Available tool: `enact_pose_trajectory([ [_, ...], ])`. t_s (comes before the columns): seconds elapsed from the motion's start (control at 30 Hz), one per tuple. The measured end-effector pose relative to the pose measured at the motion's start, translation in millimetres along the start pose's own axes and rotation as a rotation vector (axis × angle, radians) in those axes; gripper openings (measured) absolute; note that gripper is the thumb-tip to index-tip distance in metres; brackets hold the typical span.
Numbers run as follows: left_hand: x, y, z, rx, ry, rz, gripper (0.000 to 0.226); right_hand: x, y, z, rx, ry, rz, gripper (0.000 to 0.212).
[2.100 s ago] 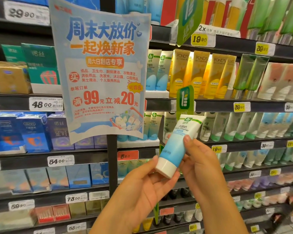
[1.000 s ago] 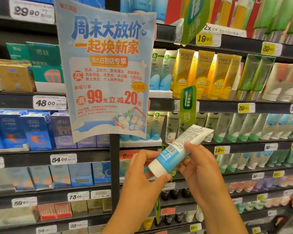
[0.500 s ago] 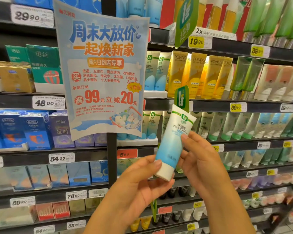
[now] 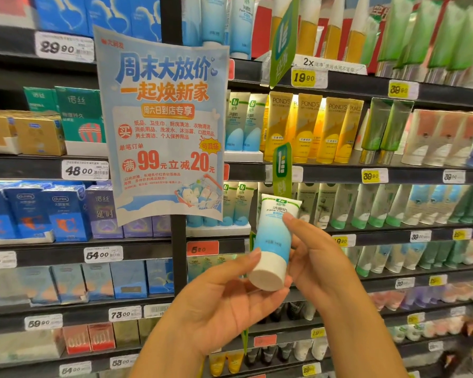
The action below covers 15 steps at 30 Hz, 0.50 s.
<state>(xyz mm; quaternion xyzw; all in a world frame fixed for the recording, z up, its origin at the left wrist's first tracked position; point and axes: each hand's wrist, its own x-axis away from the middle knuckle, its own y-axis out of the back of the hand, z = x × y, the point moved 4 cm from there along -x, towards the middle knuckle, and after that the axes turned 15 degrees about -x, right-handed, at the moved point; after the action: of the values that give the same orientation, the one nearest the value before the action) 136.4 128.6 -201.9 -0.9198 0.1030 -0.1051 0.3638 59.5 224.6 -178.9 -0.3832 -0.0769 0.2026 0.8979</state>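
— Where is the white-and-blue plastic tube of face cleanser (image 4: 272, 236)?

— In the air, in front of the dark store shelves (image 4: 331, 174). It sits cap end down, tilted toward the camera, with the printed front facing the person. I judge it is held that way so the label can be read.

— Which hand carries it?

— The right hand (image 4: 320, 257). Its thumb presses on the front just under the lettering and its fingers sit behind the body, a narrow grip closed on the tube. The left hand (image 4: 230, 304) lies palm up beneath it, fingers nearly straight, grip wide. The round white cap (image 4: 268, 274) rests on those fingers, and the thumb touches the cap's side. That hand steadies more than it holds.

— Why hold it there?

— Matching blue-and-white tubes (image 4: 238, 205) stand cap-down in a tray just behind and to the left, partly hidden by the pale blue paper sale poster (image 4: 164, 126). The tube likely belongs with them, so putting it back would be a short reach.
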Motion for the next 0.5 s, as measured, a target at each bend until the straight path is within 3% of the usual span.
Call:
enact_pose_trajectory([
  [0.1,1,-6,4,-0.033,-0.025,0.027,0.055,3,3,4,0.004,0.003,0.000,0.026],
  [0.2,-2,-4,7,-0.182,-0.088,-0.090,0.029,4,5,10,0.020,0.027,0.024,0.020],
  [0.37,-8,-1,6,-0.479,-0.261,-0.285,0.054,6,6,23,0.213,0.065,0.081,0.019],
  [0.5,-8,-4,2,-0.620,-0.402,-0.413,0.053,10,4,30,0.357,0.130,0.122,0.024],
])
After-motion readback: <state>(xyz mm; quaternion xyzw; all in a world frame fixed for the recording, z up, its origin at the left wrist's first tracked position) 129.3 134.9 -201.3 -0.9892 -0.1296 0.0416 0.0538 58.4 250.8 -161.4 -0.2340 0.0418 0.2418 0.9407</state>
